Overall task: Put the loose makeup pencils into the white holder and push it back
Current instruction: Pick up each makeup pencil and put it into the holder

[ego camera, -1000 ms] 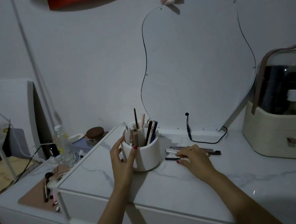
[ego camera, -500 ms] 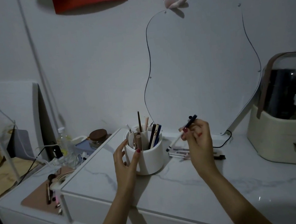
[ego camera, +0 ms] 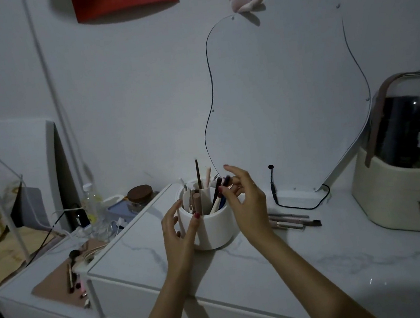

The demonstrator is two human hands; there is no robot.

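The white holder stands on the marble-top dresser, full of several pencils and brushes. My left hand grips its left side, thumb on the front wall. My right hand hovers at the holder's right rim, thumb and fingers pinched on a dark makeup pencil whose lower end is down inside the holder. A few loose makeup pencils lie on the dresser top just right of the holder, partly behind my right wrist.
A wavy-edged mirror leans on the wall behind, with a black cable at its foot. A cream cosmetics case sits at the right. A lower side cabinet at the left holds a jar, a bottle and small items.
My right hand picked a dark pencil off the dresser top, lifted it, then carried it left and lowered it into the holder. My left hand stayed on the holder.
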